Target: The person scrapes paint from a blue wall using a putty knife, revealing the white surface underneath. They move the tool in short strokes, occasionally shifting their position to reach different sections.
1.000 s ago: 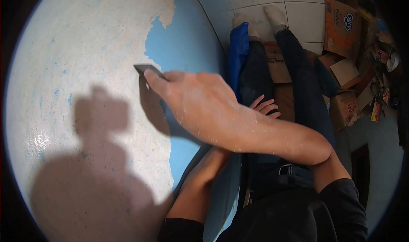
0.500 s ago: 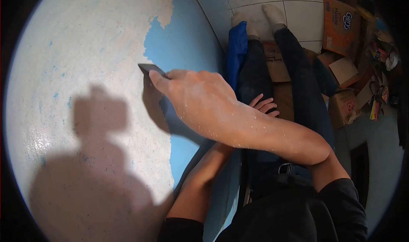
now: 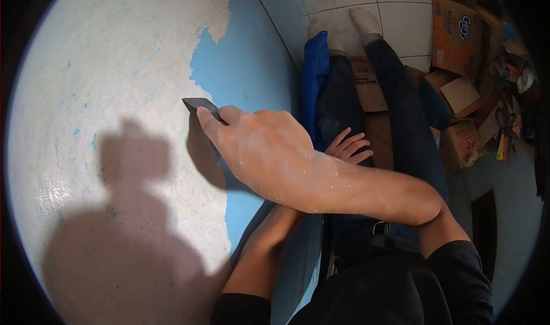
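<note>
My right hand (image 3: 260, 150) is wrapped round a dark flat scraper (image 3: 197, 103), its thumb along the blade. The blade lies at the wall (image 3: 132, 56), on the pale bare surface close to the ragged edge of the blue paint (image 3: 246, 61). White flecks dot the hand and forearm. Beneath the right forearm, my left hand (image 3: 349, 147) rests by my thigh with its fingers spread; part of it is hidden by that forearm.
Tiled floor (image 3: 401, 24) lies under my feet. A blue cloth (image 3: 315, 79) runs beside my leg. At the right are an orange carton (image 3: 454, 36), opened cardboard boxes (image 3: 460, 96) and mixed clutter. My shadow falls on the wall.
My right hand and the scraper have moved down in the view, a little to the left, along the paint edge. The left hand shows slightly more of its spread fingers.
</note>
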Tool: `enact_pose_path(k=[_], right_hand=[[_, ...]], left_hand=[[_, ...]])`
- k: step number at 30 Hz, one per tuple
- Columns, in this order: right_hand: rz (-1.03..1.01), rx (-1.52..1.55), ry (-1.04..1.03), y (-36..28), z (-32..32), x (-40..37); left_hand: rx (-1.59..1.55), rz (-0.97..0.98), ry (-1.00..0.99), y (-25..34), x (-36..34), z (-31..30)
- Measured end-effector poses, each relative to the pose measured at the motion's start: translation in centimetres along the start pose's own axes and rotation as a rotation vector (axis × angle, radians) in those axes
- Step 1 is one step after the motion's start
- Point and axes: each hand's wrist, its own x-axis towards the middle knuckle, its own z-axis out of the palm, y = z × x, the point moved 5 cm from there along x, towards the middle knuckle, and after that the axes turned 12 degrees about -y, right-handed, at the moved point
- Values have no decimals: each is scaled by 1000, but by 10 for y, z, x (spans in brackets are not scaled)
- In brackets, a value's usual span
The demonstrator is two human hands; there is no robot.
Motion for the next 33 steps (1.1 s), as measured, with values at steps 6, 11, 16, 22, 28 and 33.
enact_pose_path(k=[6, 11, 16, 22, 28, 33], right_hand=[[8, 56, -14, 3, 7, -4], [23, 92, 102, 8, 26, -10], [-31, 157, 197, 26, 27, 4], [64, 150, 113, 28, 25, 2], [-15, 196, 211, 25, 36, -14], [-7, 204, 150, 40, 29, 3]], left_hand=[[-18, -1, 22, 5, -2, 0], [-63, 4, 1, 4, -2, -9], [120, 55, 22, -4, -4, 9], [85, 22, 14, -4, -9, 4], [-46, 5, 51, 0, -7, -3], [46, 22, 23, -6, -7, 7]])
